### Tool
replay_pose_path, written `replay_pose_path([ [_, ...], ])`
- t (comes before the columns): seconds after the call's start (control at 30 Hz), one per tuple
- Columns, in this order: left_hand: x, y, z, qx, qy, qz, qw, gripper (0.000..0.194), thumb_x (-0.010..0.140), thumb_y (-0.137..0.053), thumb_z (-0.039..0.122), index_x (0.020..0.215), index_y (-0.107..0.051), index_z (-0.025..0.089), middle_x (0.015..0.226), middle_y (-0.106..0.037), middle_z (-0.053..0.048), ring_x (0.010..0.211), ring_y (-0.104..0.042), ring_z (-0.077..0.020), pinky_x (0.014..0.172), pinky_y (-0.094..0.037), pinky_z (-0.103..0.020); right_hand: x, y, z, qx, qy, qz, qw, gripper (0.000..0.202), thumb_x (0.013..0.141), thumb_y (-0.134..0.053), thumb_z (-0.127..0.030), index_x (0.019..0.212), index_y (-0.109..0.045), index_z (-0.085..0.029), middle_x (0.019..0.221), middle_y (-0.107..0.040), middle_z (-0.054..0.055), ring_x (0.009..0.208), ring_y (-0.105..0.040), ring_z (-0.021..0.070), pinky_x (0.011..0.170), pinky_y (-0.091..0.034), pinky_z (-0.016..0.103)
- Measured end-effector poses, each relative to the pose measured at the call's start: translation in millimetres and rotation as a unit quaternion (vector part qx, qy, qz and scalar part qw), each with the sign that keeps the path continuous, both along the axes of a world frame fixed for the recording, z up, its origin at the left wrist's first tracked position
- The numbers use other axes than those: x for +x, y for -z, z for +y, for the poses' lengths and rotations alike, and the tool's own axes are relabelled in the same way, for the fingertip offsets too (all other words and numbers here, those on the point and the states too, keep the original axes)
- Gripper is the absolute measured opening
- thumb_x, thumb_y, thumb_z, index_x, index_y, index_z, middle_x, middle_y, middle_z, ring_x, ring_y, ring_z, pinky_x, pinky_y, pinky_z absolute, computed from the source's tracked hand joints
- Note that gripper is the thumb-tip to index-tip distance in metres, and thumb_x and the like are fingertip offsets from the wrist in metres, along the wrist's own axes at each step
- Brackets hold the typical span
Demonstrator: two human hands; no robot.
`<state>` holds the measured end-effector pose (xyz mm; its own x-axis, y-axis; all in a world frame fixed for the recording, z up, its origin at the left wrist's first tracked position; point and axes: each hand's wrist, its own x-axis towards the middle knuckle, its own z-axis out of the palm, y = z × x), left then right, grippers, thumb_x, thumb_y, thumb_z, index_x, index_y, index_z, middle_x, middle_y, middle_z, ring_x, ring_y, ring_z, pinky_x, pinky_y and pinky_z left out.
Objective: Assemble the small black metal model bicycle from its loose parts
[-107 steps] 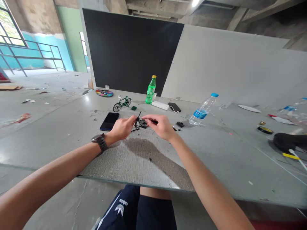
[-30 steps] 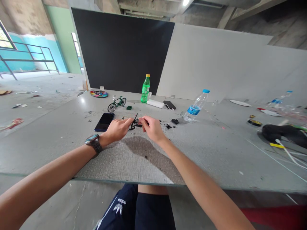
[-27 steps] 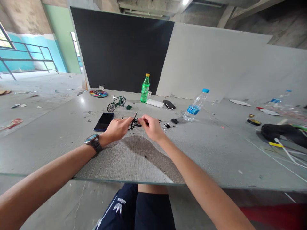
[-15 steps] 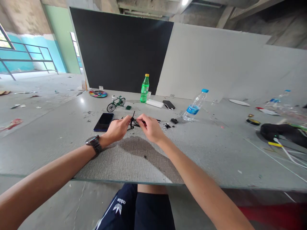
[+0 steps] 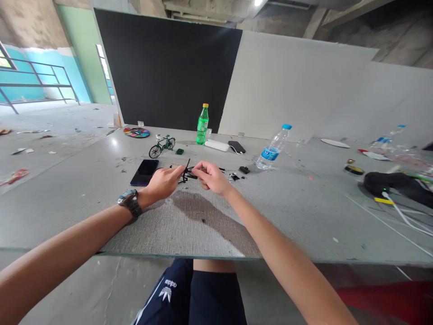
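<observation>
My left hand [image 5: 166,181], with a dark watch on its wrist, is closed on a small black model bicycle frame [image 5: 184,176] just above the table. A thin black bar of the frame sticks up past the fingertips. My right hand [image 5: 212,177] is pinched at the frame's right side; whatever its fingertips hold is too small to make out. Black parts lie partly hidden behind both hands. Small black pieces [image 5: 234,177] and a black block [image 5: 244,170] lie on the table to the right. A finished-looking green model bicycle [image 5: 162,145] stands farther back on the left.
A phone [image 5: 145,172] lies left of my hands. Behind stand a green bottle [image 5: 202,125], a white power bank [image 5: 216,145] and a dark device [image 5: 237,146]. A water bottle [image 5: 273,149] stands at right; a paint palette [image 5: 136,132] lies at back left. Cables [image 5: 402,212] run far right.
My right hand has drawn slightly away from the black frame, its fingertips still pinched. My left hand keeps its hold on the frame. The whole view has shifted a little.
</observation>
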<state>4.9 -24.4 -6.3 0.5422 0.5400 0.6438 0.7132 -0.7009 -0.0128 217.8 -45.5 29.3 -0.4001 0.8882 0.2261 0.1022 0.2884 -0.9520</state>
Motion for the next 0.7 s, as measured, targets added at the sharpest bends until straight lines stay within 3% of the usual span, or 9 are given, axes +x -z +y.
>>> replay_pose_path([
  [0.17, 2, -0.6, 3, -0.034, -0.046, -0.031, 0.998, 0.027, 0.104, -0.033, 0.027, 0.111, -0.057, 0.016, 0.065, -0.062, -0.002, 0.052, -0.054, -0.0147, 0.052, -0.032, -0.027, 13, -13.1, 6, 0.097, 0.043, -0.111, 0.988, 0.029, 0.094, -0.058, -0.051, 0.088, -0.057, -0.023, 0.063, -0.050, -0.005, 0.050, -0.042, 0.0100, 0.048, -0.036, 0.026],
  [0.23, 3, -0.2, 4, -0.054, -0.054, -0.052, 0.996, 0.029, 0.105, -0.032, 0.030, 0.113, -0.056, 0.017, 0.065, -0.061, -0.002, 0.052, -0.055, -0.0149, 0.053, -0.033, -0.026, 31, -18.5, 14, 0.195, 0.145, -0.156, 0.957, 0.027, 0.096, -0.055, -0.045, 0.091, -0.062, -0.020, 0.076, -0.063, 0.002, 0.060, -0.050, 0.0129, 0.057, -0.040, 0.028],
  [0.3, 4, 0.0, 5, -0.071, -0.045, -0.062, 0.995, 0.029, 0.105, -0.031, 0.031, 0.114, -0.056, 0.017, 0.066, -0.062, -0.001, 0.054, -0.055, -0.0150, 0.055, -0.035, -0.026, 52, -19.2, 23, 0.240, 0.240, -0.208, 0.917, 0.024, 0.099, -0.049, -0.035, 0.099, -0.066, -0.018, 0.087, -0.070, 0.008, 0.066, -0.054, 0.0155, 0.063, -0.041, 0.031],
  [0.4, 4, -0.3, 3, -0.101, -0.026, -0.062, 0.993, 0.029, 0.105, -0.032, 0.031, 0.113, -0.056, 0.016, 0.070, -0.064, -0.003, 0.058, -0.057, -0.0166, 0.059, -0.039, -0.028, 78, -10.5, 37, 0.206, 0.252, -0.350, 0.878, 0.023, 0.097, -0.047, -0.022, 0.096, -0.070, -0.017, 0.085, -0.072, 0.009, 0.069, -0.058, 0.0187, 0.067, -0.040, 0.032],
  [0.5, 6, -1.6, 0, -0.118, -0.018, -0.060, 0.991, 0.031, 0.105, -0.031, 0.030, 0.114, -0.056, 0.015, 0.075, -0.066, -0.006, 0.062, -0.059, -0.0187, 0.061, -0.040, -0.030, 87, 2.3, 45, 0.154, 0.232, -0.431, 0.859, 0.020, 0.094, -0.050, -0.018, 0.094, -0.071, -0.018, 0.082, -0.072, 0.009, 0.070, -0.058, 0.0200, 0.067, -0.038, 0.032],
  [0.6, 8, -2.9, -2, -0.112, -0.013, -0.056, 0.992, 0.030, 0.105, -0.030, 0.029, 0.114, -0.056, 0.016, 0.079, -0.067, -0.006, 0.065, -0.060, -0.0181, 0.062, -0.041, -0.029, 80, 8.9, 45, 0.157, 0.225, -0.401, 0.874, 0.021, 0.096, -0.048, -0.021, 0.096, -0.068, -0.017, 0.081, -0.069, 0.008, 0.070, -0.055, 0.0184, 0.067, -0.037, 0.031],
  [0.7, 9, -3.3, -2, -0.103, 0.008, -0.060, 0.993, 0.028, 0.105, -0.033, 0.027, 0.113, -0.058, 0.017, 0.084, -0.068, -0.007, 0.068, -0.060, -0.0175, 0.065, -0.043, -0.029, 60, 7.9, 36, 0.160, 0.188, -0.294, 0.923, 0.029, 0.099, -0.050, -0.040, 0.103, -0.066, -0.016, 0.074, -0.059, 0.002, 0.064, -0.048, 0.0152, 0.063, -0.036, 0.028],
])
